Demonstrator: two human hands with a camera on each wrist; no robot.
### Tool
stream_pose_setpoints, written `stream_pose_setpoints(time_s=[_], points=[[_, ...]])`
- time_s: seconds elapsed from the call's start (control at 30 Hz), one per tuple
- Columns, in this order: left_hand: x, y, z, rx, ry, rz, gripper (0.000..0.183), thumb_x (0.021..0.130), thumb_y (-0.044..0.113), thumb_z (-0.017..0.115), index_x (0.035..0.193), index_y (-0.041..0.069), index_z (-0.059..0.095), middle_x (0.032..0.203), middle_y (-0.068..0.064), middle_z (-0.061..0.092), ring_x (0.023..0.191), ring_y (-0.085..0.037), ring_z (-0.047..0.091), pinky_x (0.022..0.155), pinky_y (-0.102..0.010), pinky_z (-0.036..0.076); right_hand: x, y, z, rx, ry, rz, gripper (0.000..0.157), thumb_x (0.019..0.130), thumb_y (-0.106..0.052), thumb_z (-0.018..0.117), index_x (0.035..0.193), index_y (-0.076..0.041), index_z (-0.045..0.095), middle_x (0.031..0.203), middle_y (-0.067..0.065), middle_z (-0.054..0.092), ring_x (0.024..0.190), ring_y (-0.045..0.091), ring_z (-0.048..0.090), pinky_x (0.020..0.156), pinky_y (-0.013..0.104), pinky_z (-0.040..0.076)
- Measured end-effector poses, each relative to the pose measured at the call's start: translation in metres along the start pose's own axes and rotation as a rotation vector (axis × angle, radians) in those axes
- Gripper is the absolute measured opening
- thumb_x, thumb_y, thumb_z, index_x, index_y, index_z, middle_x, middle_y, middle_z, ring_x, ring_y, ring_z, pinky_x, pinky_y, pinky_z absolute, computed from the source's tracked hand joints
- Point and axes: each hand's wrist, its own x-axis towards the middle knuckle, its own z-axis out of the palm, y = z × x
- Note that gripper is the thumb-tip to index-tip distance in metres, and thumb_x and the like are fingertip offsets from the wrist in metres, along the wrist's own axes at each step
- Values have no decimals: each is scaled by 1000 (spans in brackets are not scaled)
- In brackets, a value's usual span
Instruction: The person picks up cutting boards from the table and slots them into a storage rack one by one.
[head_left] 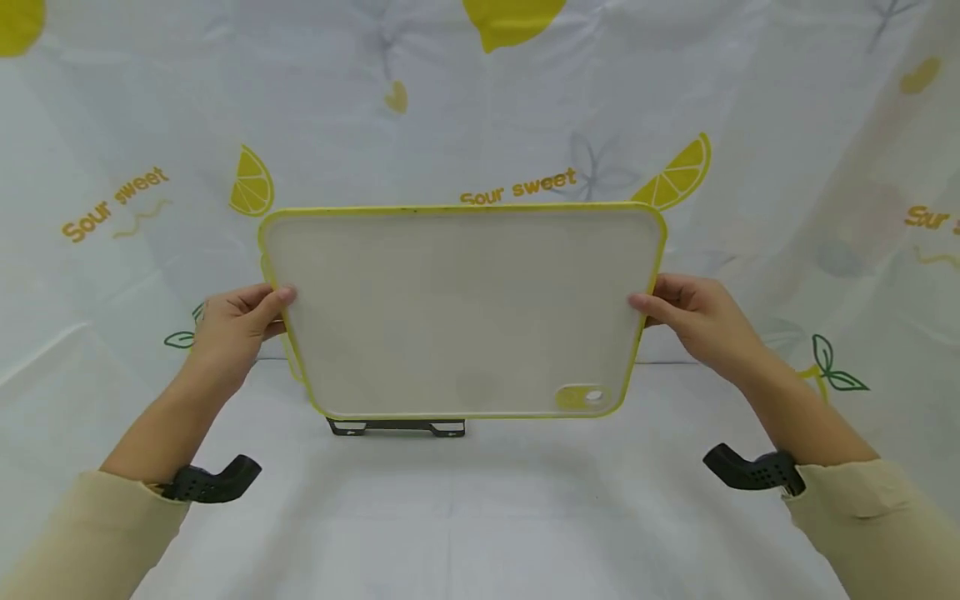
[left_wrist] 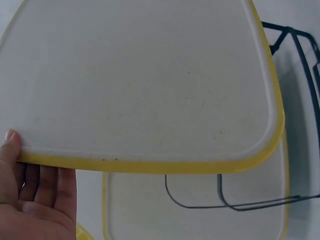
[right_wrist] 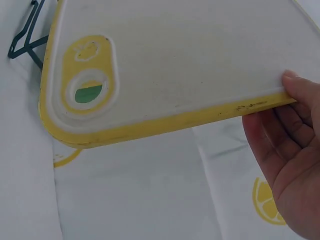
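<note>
A white cutting board [head_left: 465, 308] with a yellow rim is held up broadside between both hands. My left hand [head_left: 238, 325] pinches its left edge, thumb on the near face and fingers behind. On the opposite edge my right hand [head_left: 701, 317] grips the same way. The board's lower right corner has a yellow patch with a hole, seen closely in the right wrist view [right_wrist: 89, 75]. Behind it, a second yellow-rimmed board [left_wrist: 195, 215] stands in a dark wire rack [left_wrist: 300, 50], mostly hidden in the head view.
The rack's black feet [head_left: 397, 428] show below the held board, on a white-covered table [head_left: 465, 517]. A white cloth backdrop [head_left: 337, 100] printed with lemons hangs behind. Black wrist cameras [head_left: 217, 479] are strapped to both forearms.
</note>
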Motion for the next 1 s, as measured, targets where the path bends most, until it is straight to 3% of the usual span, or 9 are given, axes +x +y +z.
stream_pose_setpoints(time_s=[0.33,0.57,0.7,1.0], points=[[18,31,-40,-67,23,70,7,94,22,71,93,24,78,88,14,76,80,1,72,71,-13,57,49,-48,1,73,-37,-135,26,99,-15,67,113,7,69,91,-11,75,82,8,73,76,24,61],[40,48,-61,-73,9,104,7,92,21,74,97,20,78,89,11,77,82,0,73,70,-13,58,70,-65,8,107,-16,-96,25,97,-19,70,112,1,70,89,-12,74,83,5,71,77,22,60],[52,50,-72,-104,-6,135,10,90,17,76,99,14,79,91,8,78,82,-3,74,70,-14,58,83,-71,12,127,-24,-105,26,97,-18,69,115,1,70,91,-11,75,85,6,71,78,23,61],[68,43,-88,-132,14,120,12,88,17,77,100,14,80,89,9,79,81,-3,74,70,-14,58,110,-73,32,160,-28,-115,22,97,-12,69,109,6,71,86,-8,76,81,5,72,76,25,62]])
